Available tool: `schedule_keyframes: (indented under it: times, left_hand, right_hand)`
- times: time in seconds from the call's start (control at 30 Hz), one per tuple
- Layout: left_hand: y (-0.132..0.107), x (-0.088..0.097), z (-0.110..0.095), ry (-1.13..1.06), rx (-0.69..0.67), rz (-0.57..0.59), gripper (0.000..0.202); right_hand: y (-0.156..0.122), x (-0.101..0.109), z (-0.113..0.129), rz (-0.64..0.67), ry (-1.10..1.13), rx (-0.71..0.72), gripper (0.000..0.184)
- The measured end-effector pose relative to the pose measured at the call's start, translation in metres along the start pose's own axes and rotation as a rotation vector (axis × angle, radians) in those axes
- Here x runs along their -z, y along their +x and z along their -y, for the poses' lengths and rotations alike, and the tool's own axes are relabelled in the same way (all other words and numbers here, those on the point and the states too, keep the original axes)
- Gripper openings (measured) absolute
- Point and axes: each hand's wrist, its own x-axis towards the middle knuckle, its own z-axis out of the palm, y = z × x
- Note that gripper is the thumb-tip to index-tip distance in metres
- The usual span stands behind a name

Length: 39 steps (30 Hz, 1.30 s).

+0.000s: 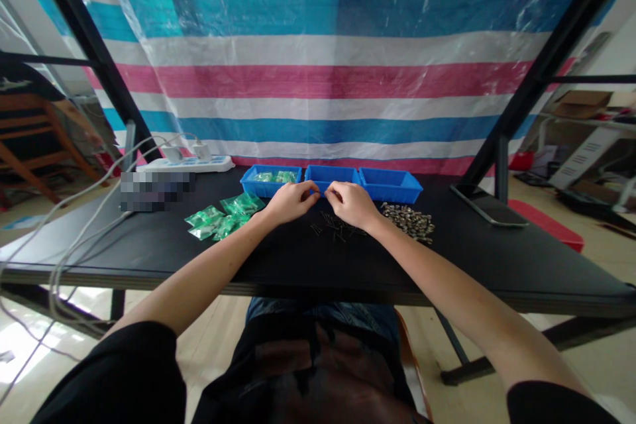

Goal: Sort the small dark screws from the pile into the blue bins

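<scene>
My left hand (292, 201) and my right hand (350, 203) meet almost fingertip to fingertip in front of the blue bins. Both are pinched closed; whatever is between the fingers is too small to make out. Under and beside my right hand lie loose thin screws (340, 230) on the black table (298, 265). A heap of small metal parts (408, 221) sits to the right of that hand. Green-and-clear plastic packets (223, 217) are piled left of my left hand. The left blue bin (247, 187) holds similar packets; beside it stand the middle blue bin (332, 173) and right blue bin (392, 193).
A white power strip (218, 163) with plugs and trailing cables (59, 245) occupies the left side, near a blurred-out object (154, 191). A phone (489, 205) lies at the right. Black frame posts flank the table, with a striped sheet (318, 79) behind. Another person sits far left.
</scene>
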Motion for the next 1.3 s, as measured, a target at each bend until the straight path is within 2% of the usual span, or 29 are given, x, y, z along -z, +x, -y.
schedule_keyframes:
  times: [0.33,0.77,1.1,1.3]
  left_hand:
    - [0.0005,-0.0017,0.0022,0.02,-0.004,-0.007,0.02]
    - [0.0005,-0.0025,0.0014,0.017,-0.016,0.057,0.02]
    - [-0.0001,-0.0003,-0.0004,0.024,-0.056,0.065,0.021]
    - [0.0003,-0.0026,0.0015,0.007,-0.034,0.054,0.02]
  right_hand:
    - [0.0005,-0.0021,-0.0029,0.001,0.047,0.042,0.006]
    - [0.0008,-0.0032,-0.0027,0.013,0.016,0.025,0.014]
    - [0.0002,-0.0021,-0.0026,0.009,0.057,0.043,0.006]
    - [0.0007,-0.0027,-0.0024,0.01,0.027,0.028,0.011]
